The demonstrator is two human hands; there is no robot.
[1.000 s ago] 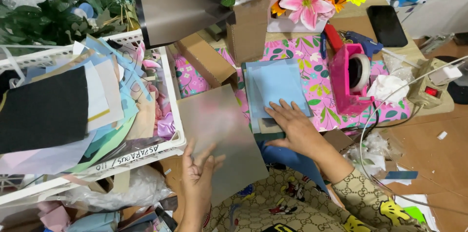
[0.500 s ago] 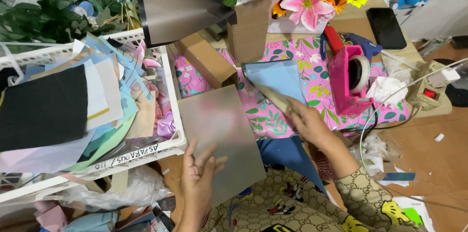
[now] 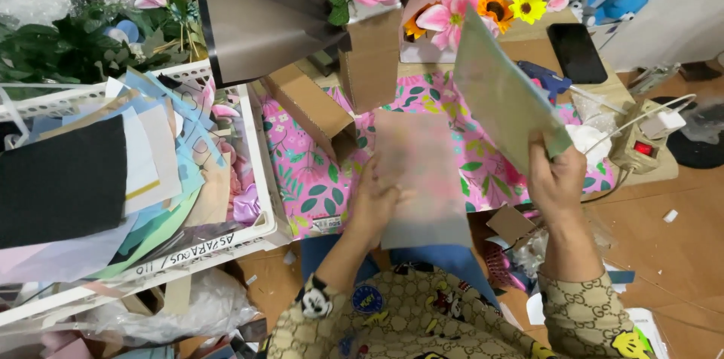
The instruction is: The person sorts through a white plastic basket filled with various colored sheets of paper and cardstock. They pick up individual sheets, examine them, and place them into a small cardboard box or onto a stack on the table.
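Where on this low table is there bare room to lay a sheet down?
Bare floral cloth shows between the white basket and the left hand. The back edge is crowded by cardboard boxes, flowers and a phone.

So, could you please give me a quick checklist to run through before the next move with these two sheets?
1. Left hand grips the translucent sheet: ok, fingers at its left edge.
2. Right hand holds the pale green sheet: ok, pinched at its lower corner, raised and tilted.
3. Sheets apart: ok, a gap shows between them.
4. Floral mat free under the sheets: cannot tell, the translucent sheet blurs it.
5. Power strip cable away from the right hand: ok.
6. Cardboard box clear of the left hand: ok.
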